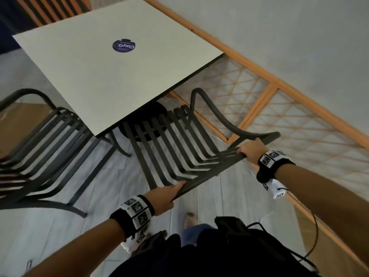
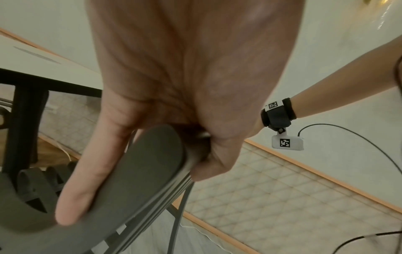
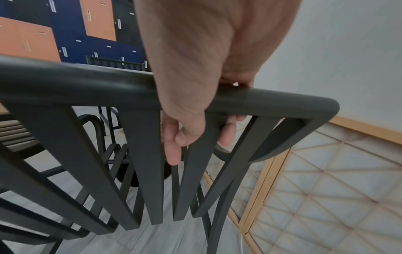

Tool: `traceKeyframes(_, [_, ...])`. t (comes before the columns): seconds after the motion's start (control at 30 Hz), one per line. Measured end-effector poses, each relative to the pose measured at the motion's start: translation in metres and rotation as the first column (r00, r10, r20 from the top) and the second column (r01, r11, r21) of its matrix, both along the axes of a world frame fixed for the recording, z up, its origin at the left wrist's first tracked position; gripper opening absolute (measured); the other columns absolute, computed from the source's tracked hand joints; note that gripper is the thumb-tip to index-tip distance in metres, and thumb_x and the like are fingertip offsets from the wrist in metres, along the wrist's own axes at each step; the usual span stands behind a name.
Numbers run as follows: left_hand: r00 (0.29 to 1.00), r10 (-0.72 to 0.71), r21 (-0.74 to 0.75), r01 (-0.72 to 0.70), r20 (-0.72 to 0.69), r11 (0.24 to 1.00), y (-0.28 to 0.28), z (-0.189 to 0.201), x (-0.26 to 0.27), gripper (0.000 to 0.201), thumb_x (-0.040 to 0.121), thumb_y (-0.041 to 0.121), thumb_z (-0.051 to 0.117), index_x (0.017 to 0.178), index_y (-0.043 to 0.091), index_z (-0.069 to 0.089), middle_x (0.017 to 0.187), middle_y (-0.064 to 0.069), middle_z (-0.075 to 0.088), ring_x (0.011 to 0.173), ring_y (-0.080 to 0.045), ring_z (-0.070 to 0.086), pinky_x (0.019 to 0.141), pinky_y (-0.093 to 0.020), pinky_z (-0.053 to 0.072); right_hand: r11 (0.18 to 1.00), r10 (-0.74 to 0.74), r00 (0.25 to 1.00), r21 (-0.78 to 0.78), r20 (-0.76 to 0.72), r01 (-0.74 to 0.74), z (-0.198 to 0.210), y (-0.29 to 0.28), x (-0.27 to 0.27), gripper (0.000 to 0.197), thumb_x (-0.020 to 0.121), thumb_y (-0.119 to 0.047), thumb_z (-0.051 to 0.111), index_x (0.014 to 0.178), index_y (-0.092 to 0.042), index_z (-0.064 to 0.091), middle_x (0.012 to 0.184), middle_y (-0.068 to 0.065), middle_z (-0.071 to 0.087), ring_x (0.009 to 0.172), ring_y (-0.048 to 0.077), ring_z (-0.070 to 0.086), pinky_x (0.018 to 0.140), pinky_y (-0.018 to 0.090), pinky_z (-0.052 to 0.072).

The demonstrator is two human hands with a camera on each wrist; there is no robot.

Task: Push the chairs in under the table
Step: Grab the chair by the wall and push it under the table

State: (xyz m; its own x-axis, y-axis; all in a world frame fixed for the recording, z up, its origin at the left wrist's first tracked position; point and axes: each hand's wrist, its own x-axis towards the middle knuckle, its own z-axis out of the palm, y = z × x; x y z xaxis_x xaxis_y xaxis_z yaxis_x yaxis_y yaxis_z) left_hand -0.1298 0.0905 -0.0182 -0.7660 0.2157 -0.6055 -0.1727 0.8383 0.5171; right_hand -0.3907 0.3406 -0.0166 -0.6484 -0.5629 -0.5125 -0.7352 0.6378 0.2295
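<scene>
A dark slatted metal chair [image 1: 169, 144] stands at the near right corner of the pale square table [image 1: 95, 76], its seat front partly under the tabletop. My left hand [image 1: 169, 194] grips the left end of the chair's top rail [image 2: 152, 171], thumb along its side. My right hand [image 1: 249, 150] grips the right end of the same rail [image 3: 272, 103], fingers curled behind the slats. A second dark slatted chair [image 1: 46, 146] stands at the table's left side, only its front edge under the top.
A low wall [image 1: 279, 108] with orange wooden framing and lattice panels runs close along the right of the held chair. An orange slatted chair [image 1: 50, 9] stands beyond the table. A round blue sticker [image 1: 124, 46] sits on the tabletop. The floor [image 1: 50, 236] is pale planks.
</scene>
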Motion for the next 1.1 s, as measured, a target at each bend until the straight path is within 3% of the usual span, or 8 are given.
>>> traceKeyframes(0.17, [0.996, 0.06, -0.046, -0.063, -0.069, 0.997, 0.003, -0.003, -0.034, 0.07, 0.09, 0.02, 0.044, 0.147, 0.033, 0.007, 0.127, -0.012, 0.058, 0.102, -0.029, 0.062, 0.09, -0.04, 0.052, 0.998, 0.049, 0.999, 0.026, 0.006, -0.049, -0.004, -0.018, -0.055, 0.025, 0.091, -0.008, 0.05, 0.105, -0.022, 0.067, 0.109, 0.003, 0.066, 0.107, 0.027, 0.057, 0.094, 0.044, 0.037])
traceKeyframes(0.37, [0.985, 0.142, -0.058, -0.148, -0.094, 0.987, -0.003, -0.007, -0.069, 0.071, 0.09, 0.022, 0.045, 0.148, 0.032, 0.005, 0.122, -0.013, 0.059, 0.099, -0.029, 0.061, 0.089, -0.043, 0.052, 0.997, 0.074, 0.997, 0.004, 0.024, -0.075, 0.0, -0.047, -0.106, 0.02, 0.089, -0.008, 0.053, 0.096, -0.018, 0.068, 0.099, 0.004, 0.068, 0.099, 0.028, 0.06, 0.089, 0.041, 0.037])
traceKeyframes(0.47, [0.979, 0.183, -0.053, -0.188, -0.095, 0.981, -0.013, -0.008, -0.085, 0.069, 0.09, 0.021, 0.046, 0.146, 0.034, 0.009, 0.102, -0.007, 0.061, 0.082, -0.022, 0.062, 0.079, -0.036, 0.053, 0.997, 0.067, 0.997, -0.031, 0.05, -0.065, 0.007, -0.064, -0.123, 0.023, 0.089, -0.012, 0.056, 0.07, -0.024, 0.057, 0.079, -0.001, 0.061, 0.094, 0.029, 0.062, 0.089, 0.041, 0.04])
traceKeyframes(0.67, [0.974, 0.218, -0.008, -0.218, -0.06, 0.976, -0.036, -0.006, -0.119, 0.068, 0.085, 0.018, 0.052, 0.142, 0.036, 0.017, 0.074, 0.003, 0.053, 0.062, -0.016, 0.055, 0.063, -0.032, 0.052, 0.996, 0.088, 0.993, -0.026, 0.073, -0.086, 0.008, -0.1, -0.158, 0.011, 0.089, -0.016, 0.058, 0.084, -0.021, 0.066, 0.092, 0.008, 0.071, 0.086, 0.028, 0.064, 0.085, 0.041, 0.05])
traceKeyframes(0.77, [0.975, 0.22, -0.003, -0.22, -0.027, 0.976, -0.05, -0.003, -0.132, 0.07, 0.084, 0.018, 0.056, 0.142, 0.036, 0.02, 0.077, -0.001, 0.055, 0.067, -0.02, 0.057, 0.072, -0.04, 0.057, 0.994, 0.103, 0.993, -0.037, 0.053, -0.102, 0.005, -0.113, -0.17, 0.01, 0.089, -0.017, 0.059, 0.094, -0.016, 0.068, 0.093, 0.01, 0.07, 0.084, 0.029, 0.063, 0.079, 0.039, 0.046])
traceKeyframes(0.87, [0.97, 0.242, 0.034, -0.242, -0.001, 0.97, -0.064, -0.004, -0.144, 0.065, 0.084, 0.018, 0.059, 0.14, 0.032, 0.029, 0.082, 0.005, 0.055, 0.068, -0.012, 0.054, 0.07, -0.033, 0.051, 0.995, 0.099, 0.995, -0.037, 0.029, -0.097, 0.006, -0.126, -0.178, 0.011, 0.09, -0.017, 0.057, 0.095, -0.015, 0.067, 0.087, 0.008, 0.068, 0.081, 0.029, 0.064, 0.073, 0.037, 0.049])
traceKeyframes(1.0, [0.952, 0.305, 0.048, -0.306, 0.016, 0.951, -0.071, -0.009, -0.152, 0.062, 0.082, 0.021, 0.062, 0.139, 0.027, 0.037, 0.113, -0.001, 0.059, 0.098, -0.02, 0.057, 0.091, -0.039, 0.05, 0.996, 0.093, 0.996, -0.015, 0.016, -0.093, 0.004, -0.136, -0.194, 0.013, 0.082, -0.017, 0.067, 0.094, -0.021, 0.063, 0.079, 0.0, 0.064, 0.072, 0.022, 0.063, 0.075, 0.041, 0.057])
traceKeyframes(1.1, [0.957, 0.288, 0.074, -0.291, 0.042, 0.954, -0.071, -0.009, -0.158, 0.064, 0.082, 0.021, 0.064, 0.141, 0.022, 0.037, 0.121, -0.002, 0.056, 0.104, -0.016, 0.052, 0.097, -0.036, 0.045, 0.996, 0.088, 0.996, -0.012, 0.023, -0.088, 0.002, -0.134, -0.196, 0.009, 0.087, -0.016, 0.06, 0.094, -0.021, 0.063, 0.083, 0.002, 0.065, 0.075, 0.023, 0.063, 0.08, 0.043, 0.055])
